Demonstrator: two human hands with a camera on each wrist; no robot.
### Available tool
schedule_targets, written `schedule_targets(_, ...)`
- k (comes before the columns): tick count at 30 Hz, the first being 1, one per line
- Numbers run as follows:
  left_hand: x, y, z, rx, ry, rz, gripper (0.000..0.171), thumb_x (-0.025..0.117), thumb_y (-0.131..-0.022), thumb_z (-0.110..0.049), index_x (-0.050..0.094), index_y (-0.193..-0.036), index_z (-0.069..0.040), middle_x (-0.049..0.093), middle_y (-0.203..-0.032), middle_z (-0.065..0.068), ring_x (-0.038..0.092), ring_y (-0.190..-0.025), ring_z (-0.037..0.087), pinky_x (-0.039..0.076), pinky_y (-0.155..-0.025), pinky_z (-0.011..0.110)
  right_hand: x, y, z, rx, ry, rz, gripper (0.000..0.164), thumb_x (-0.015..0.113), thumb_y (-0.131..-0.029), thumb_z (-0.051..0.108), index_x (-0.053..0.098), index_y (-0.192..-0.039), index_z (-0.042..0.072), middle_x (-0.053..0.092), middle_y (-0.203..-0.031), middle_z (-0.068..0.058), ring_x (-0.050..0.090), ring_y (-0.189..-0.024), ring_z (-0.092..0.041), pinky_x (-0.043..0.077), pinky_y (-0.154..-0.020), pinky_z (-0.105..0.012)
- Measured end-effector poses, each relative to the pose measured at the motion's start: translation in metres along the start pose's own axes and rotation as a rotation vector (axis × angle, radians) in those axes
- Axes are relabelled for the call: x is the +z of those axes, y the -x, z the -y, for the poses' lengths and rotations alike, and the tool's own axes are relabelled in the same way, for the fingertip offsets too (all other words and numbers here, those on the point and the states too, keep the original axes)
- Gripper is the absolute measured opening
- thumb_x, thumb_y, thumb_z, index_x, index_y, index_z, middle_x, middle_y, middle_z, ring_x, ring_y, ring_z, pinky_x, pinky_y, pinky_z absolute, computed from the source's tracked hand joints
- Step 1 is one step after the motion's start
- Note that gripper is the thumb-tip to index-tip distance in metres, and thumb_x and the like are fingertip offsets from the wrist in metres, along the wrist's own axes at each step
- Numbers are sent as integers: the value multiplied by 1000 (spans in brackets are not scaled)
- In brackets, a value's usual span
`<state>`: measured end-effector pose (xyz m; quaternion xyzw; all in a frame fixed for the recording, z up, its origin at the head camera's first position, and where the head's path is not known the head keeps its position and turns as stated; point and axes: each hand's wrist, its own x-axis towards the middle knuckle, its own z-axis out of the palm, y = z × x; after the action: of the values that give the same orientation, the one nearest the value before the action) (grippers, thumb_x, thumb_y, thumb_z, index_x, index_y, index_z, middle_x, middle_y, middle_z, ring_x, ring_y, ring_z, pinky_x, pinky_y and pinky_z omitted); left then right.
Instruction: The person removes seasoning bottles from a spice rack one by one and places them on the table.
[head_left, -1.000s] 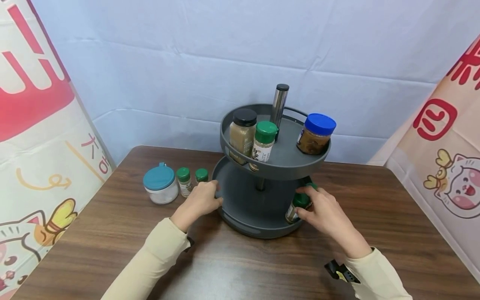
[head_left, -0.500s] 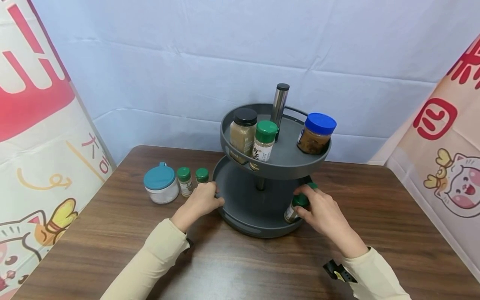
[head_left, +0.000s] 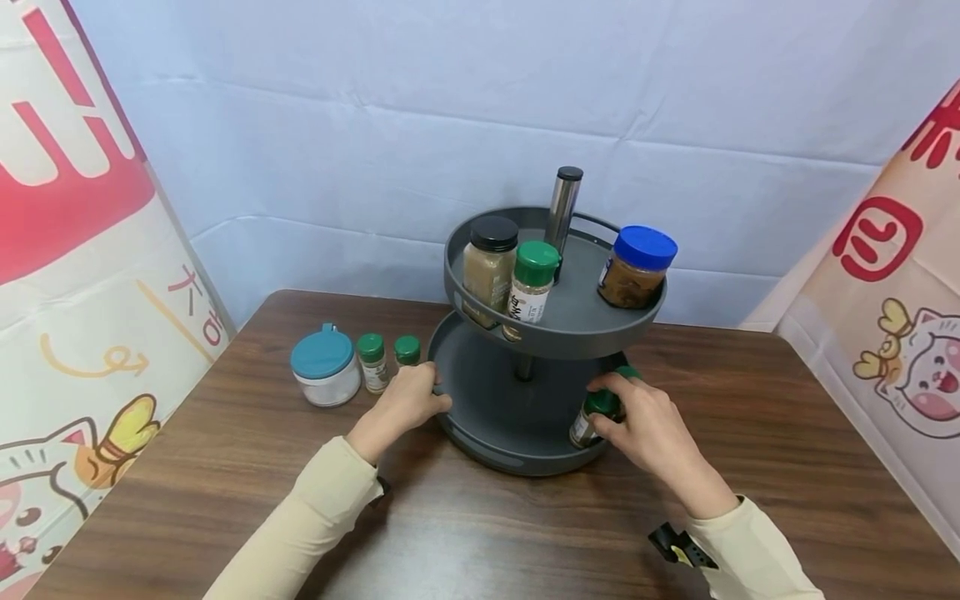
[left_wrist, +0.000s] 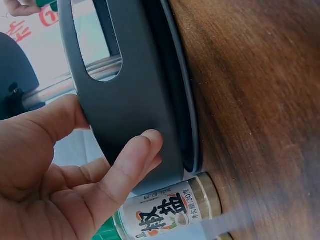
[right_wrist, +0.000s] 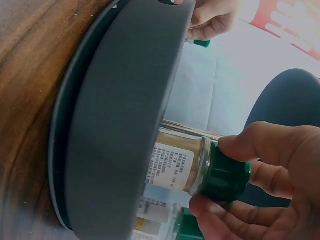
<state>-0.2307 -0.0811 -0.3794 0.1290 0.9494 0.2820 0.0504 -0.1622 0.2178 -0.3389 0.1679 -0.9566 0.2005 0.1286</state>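
Note:
A dark grey two-tier turntable rack (head_left: 495,417) stands on the wooden table. My left hand (head_left: 401,406) holds the left rim of its lower tray, the thumb on the top edge and fingers against the outer wall (left_wrist: 125,120). With thumb and fingers, my right hand (head_left: 648,425) pinches the green cap (right_wrist: 227,175) of a small spice jar (right_wrist: 172,162). This jar stands inside the lower tray's right side, close to the rim. Right beside it is a second green-capped jar (right_wrist: 150,220), mostly hidden by my hand in the head view.
On the upper tray (head_left: 581,340) stand a black-lidded jar (head_left: 487,271), a green-capped shaker (head_left: 531,292) and a blue-lidded jar (head_left: 637,271), around a steel post (head_left: 562,204). Left of the rack are a teal-lidded canister (head_left: 326,371) and two green-capped jars, one (head_left: 372,367) beside the canister.
Both hands keep their holds. The right hand and its spice jar have shifted very slightly left in the tray; the head view has moved a little.

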Motion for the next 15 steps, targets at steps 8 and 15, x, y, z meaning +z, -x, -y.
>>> schedule_targets(8, 2, -1, 2, -2, 8, -12, 19, 64, -78, -16, 57, -91, -3, 52, -65, 7, 45, -48, 15, 37, -46, 27, -16, -1, 4, -24, 9, -83, 29, 69, -75, 13, 63, -103, 9, 59, -81, -8, 46, -60, -16, 40, -48, -33)
schedule_targets(15, 1, -2, 2, -13, 5, -22, 18, 64, -78, -15, 57, -89, -3, 52, -66, 7, 45, -50, 15, 37, -46, 28, -19, -2, 5, -53, 15, -120, 28, 68, -74, 14, 64, -102, 9, 57, -78, -6, 45, -59, -16, 38, -48, -33)
